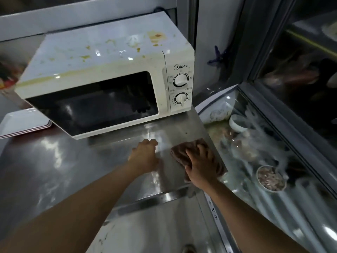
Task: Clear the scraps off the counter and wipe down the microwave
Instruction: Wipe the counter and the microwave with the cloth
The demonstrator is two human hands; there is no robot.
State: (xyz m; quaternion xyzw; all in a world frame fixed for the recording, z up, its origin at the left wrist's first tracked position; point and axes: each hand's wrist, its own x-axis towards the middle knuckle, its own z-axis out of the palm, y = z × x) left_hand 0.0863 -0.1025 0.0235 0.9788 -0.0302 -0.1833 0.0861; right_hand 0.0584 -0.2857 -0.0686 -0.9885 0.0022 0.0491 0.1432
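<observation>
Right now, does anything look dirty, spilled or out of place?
Yes. The microwave top carries dried yellow-brown splatters and a streak along its front edge, not yet wiped. The right hand presses a brown cloth on the counter.

The cloth (pixel 184 152) under my right grip (pixel 201 164) was reddish brown. The microwave (pixel 113 70) was cream-white, blotched with yellow-brown stains on top, its window black, its two dials white ringed in black. The tabletop (pixel 73 161) was grey steel with pale glare. The trays (pixel 21 123) were white, edged pinkish.
</observation>
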